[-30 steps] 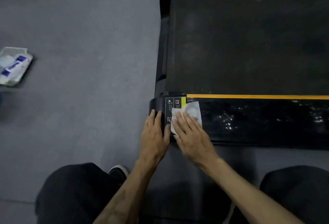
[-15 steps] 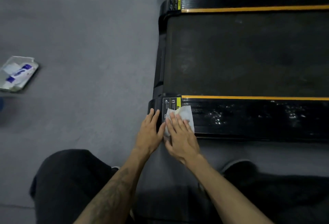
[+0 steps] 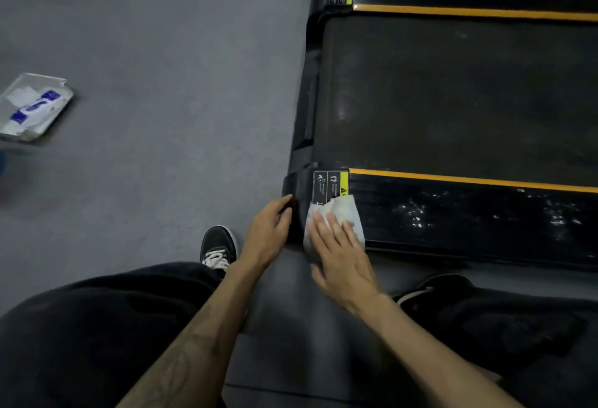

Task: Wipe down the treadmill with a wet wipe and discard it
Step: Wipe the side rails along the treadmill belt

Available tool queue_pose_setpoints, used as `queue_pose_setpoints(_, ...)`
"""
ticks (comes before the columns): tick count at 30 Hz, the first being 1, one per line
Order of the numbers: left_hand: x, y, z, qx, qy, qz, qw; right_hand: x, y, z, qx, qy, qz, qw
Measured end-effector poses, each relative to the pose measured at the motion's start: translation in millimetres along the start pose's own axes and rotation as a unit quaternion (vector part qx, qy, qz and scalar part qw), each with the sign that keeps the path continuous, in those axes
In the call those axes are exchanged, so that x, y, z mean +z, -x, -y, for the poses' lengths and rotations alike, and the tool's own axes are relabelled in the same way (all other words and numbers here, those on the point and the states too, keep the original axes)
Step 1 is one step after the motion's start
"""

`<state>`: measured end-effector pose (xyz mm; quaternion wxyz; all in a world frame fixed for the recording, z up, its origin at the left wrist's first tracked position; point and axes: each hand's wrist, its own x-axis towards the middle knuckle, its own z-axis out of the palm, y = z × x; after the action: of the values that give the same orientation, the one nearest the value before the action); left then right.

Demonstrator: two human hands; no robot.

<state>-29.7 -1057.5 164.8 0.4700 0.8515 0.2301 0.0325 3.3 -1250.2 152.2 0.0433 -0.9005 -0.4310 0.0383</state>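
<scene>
My right hand (image 3: 339, 252) lies flat, fingers straight and slightly spread, pressing the wet wipe (image 3: 336, 216) against the near side rail (image 3: 469, 223) of the treadmill (image 3: 453, 100). The wipe sits under and just beyond my right fingertips, its far edge touching the warning label (image 3: 330, 185) at the rail's end. Compared with half a second ago, the wipe and my right hand sit lower on the rail, with the heel of the hand now off the rail's near edge and the wipe draped over that edge.

My left hand (image 3: 270, 232) has changed most: a moment ago its fingers lay straight on the rounded end cap (image 3: 296, 184); now they curl round the cap's corner, thumb side toward the wipe, steadying the frame. It holds no wipe.

Beyond my right fingertips, past the orange stripe (image 3: 469, 179), lies the belt (image 3: 453, 100). To the right of those fingers the rail shows glinting patches, probably moisture, so that stretch appears already wiped. I judge the stroke to be finishing at the rail's end and edge; the far rail is likely still to be done, and discarding comes after.

Well to the left of my left fingers, the wipe packet (image 3: 32, 108) lies on the grey floor (image 3: 161, 67).
</scene>
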Motion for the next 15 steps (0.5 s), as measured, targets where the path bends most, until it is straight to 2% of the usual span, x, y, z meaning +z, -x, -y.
queue_pose_setpoints(3,-1.5,8.9,13.3,-0.019,0.003,-0.032,0.999,0.7,-12.6,-4.7,-0.080,0.042,0.000,0.996)
queue_pose_setpoints(5,-0.7,15.2,20.3,-0.034,-0.006,-0.041,0.999,-3.8,-28.6,-14.0,-0.099,0.065,0.003,0.993)
queue_pose_setpoints(7,-0.7,20.6,26.4,-0.043,-0.021,-0.049,0.998,-5.8,-31.2,-13.3,-0.079,0.072,-0.011,0.994)
queue_pose_setpoints(9,-3.2,22.0,30.4,-0.050,-0.026,-0.056,0.997,-3.3,-20.5,3.3,-0.020,0.060,-0.028,0.998)
queue_pose_setpoints(12,-5.8,18.5,36.6,-0.061,-0.020,-0.070,0.995,3.8,-9.7,30.9,0.029,0.063,-0.019,0.997)
queue_pose_setpoints(15,-2.8,15.5,41.1,-0.067,-0.015,-0.071,0.995,-0.2,-31.7,23.4,-0.063,0.059,-0.014,0.996)
